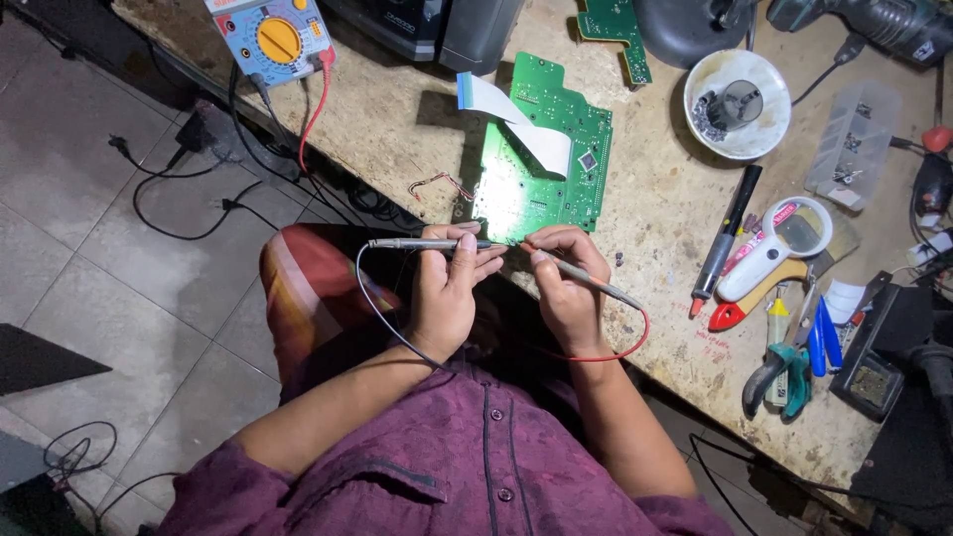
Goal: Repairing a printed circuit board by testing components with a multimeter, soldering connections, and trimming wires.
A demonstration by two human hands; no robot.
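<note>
A green circuit board (541, 149) lies near the middle of the frame on a worn wooden bench (655, 199), its lower edge close to the bench's near side. A white ribbon cable (516, 124) runs across the board from its upper left. Both hands work at that lower edge. The left hand (447, 288) is closed around a grey test probe (427, 243), fingers curled and thumb on top, the probe lying level with its tip at the board's bottom edge; a black lead (372, 298) loops down from it past the wrist. The right hand (566, 283) pinches a 2nd probe (586, 276) like a pen, tip pointing up and left toward the board, and a red lead (606, 354) curves out below it.

In the upper left of the frame sits a blue meter with a yellow dial (270, 38), with red and black wires trailing off it. To the right of the board stand a white bowl of small parts (737, 104), a black pen-shaped tool (727, 238), a white magnifying glass (784, 243) and green-handled pliers (779, 372). A clear plastic parts box (854, 144) lies at the far right.
</note>
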